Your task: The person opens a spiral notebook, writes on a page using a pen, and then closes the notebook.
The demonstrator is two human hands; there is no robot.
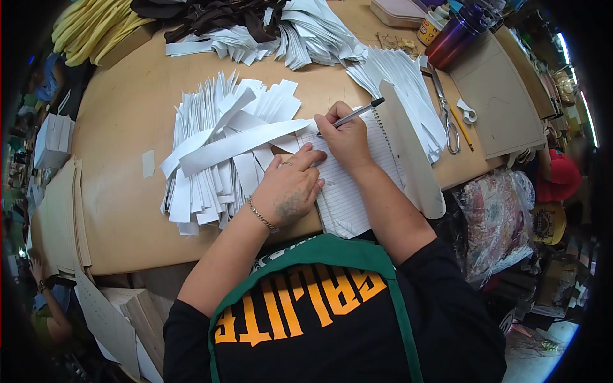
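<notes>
My right hand (346,135) grips a pen (359,113) with its tip on the lined page of a spiral notebook (348,191). Resting at the page's left edge, my left hand (295,185) lies with its fingers stretched out and slightly bent, holding nothing that I can see. Directly left of it is a heap of white fabric strips (204,153). Two longer strips (242,145) lie across the top of this heap, one reaching towards the notebook.
More white strips (319,35) and dark cloth pieces (220,19) lie at the back, beside yellow strips (96,29). Right of the notebook are another strip bundle (405,96), scissors (444,108), a yellow pencil (464,124) and a metallic bottle (454,38). A person's arm (48,300) shows far left.
</notes>
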